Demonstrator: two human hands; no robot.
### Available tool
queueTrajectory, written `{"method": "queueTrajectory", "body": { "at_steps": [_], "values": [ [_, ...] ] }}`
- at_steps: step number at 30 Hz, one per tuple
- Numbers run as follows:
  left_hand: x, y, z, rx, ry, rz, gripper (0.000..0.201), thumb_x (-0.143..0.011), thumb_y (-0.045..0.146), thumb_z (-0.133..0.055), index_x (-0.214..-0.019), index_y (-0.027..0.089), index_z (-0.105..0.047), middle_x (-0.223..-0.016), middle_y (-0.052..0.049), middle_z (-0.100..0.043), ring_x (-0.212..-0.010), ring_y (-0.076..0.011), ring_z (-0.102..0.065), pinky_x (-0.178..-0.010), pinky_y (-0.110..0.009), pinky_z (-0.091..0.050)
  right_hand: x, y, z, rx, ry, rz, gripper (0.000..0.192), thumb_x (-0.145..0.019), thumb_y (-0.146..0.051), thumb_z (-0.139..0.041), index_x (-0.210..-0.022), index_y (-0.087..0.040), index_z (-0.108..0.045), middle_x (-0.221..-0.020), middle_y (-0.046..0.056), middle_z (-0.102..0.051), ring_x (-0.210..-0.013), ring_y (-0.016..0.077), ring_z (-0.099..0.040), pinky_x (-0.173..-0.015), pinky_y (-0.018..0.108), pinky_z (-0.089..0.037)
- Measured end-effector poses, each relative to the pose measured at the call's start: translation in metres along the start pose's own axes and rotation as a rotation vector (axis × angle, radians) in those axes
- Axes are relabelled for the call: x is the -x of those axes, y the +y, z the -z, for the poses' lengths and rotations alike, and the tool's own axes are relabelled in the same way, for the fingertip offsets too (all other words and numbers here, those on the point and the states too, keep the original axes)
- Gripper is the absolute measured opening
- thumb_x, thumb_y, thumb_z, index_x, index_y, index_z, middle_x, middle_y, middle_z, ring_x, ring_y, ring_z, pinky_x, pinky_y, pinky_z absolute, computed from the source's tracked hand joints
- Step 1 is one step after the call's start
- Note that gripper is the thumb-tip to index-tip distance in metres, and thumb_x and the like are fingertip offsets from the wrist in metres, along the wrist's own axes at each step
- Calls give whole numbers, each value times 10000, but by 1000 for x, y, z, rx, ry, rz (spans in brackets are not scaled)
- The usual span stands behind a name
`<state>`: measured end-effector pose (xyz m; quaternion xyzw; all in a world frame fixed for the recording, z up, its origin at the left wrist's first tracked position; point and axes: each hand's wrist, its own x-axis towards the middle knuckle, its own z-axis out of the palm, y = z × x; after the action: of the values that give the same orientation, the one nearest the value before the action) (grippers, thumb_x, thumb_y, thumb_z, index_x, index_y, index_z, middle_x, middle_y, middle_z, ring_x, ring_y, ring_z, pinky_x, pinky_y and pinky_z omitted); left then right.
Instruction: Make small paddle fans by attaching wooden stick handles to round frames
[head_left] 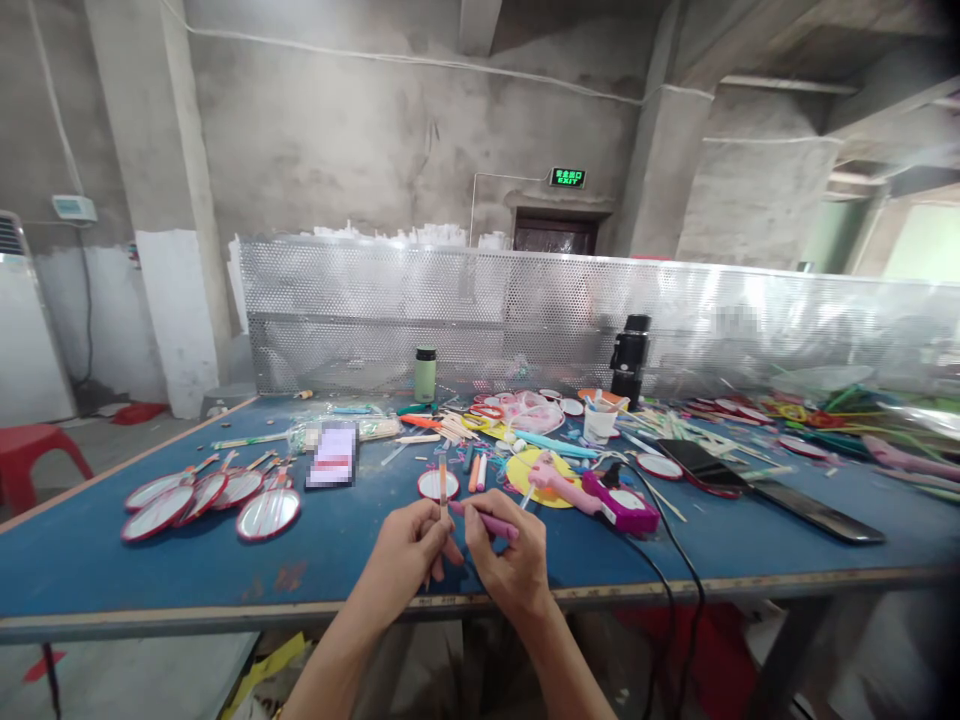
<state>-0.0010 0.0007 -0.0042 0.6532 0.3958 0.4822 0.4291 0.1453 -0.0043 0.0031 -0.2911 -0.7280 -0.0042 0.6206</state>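
Observation:
My left hand point(405, 552) is closed on a thin flat stick point(443, 478), which stands roughly upright between thumb and fingers. Behind the stick is a small round disc with a red rim point(429, 486); whether the two are joined I cannot tell. My right hand point(514, 556) grips a pink-purple marker pen point(496, 525), its tip pointing left, close to the stick. Just beyond the hands, several other markers point(481, 473) lie on the blue table point(337, 570). To their right, a pink glue gun point(562, 487) rests over a yellow disc point(525, 462).
Several red-rimmed round discs point(268, 513) with sticks lie at left, near a phone point(332, 456). A green bottle point(425, 376) and black flask point(630, 362) stand at the back. Right of the glue gun are a purple box point(628, 507), black cables point(694, 572) and a dark phone point(817, 511).

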Motion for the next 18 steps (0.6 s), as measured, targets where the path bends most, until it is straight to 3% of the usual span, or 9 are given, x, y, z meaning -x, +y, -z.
{"method": "queueTrajectory", "body": {
  "at_steps": [18],
  "values": [
    [-1, -2, 1, -14, -13, -7, 327, -859, 473, -546, -721, 177, -563, -623, -42, -707, -410, -96, -498, -402, -193, -332, -4, 1, -2, -3, 31, 5, 154, -899, -171, -538, -813, -191, -665, -677, 7, -660, -583, 120, -607, -569, 225, -484]
  ]
}}
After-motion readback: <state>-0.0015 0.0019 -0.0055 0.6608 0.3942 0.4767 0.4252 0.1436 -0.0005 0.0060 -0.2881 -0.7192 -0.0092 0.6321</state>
